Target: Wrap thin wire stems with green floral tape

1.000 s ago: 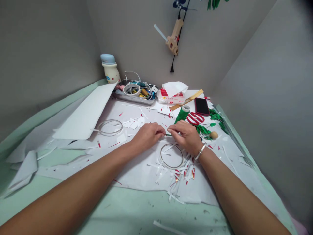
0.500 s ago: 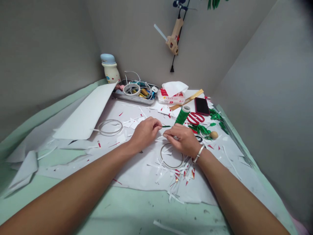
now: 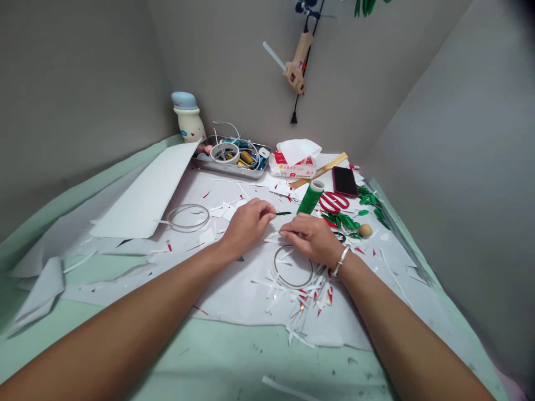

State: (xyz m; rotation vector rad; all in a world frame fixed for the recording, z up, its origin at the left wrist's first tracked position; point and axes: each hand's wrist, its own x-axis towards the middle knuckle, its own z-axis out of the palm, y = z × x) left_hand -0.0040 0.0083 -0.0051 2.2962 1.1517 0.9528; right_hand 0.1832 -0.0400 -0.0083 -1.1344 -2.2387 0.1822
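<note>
My left fingers (image 3: 262,210) pinched a thin green stem (image 3: 284,213); my right hand (image 3: 311,234) rested near it, its grip unclear. One slip could drop the stem among the white paper scraps (image 3: 292,301).

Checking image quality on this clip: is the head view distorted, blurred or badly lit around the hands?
Head view: wide-angle distortion makes the grey wall lean and stretches the left forearm; a dark smudge shades the top-right corner. Lighting is soft, with faint shadows under the left hand and right hand, no obvious glare. The thin green strip between them is too small for detail.
</note>
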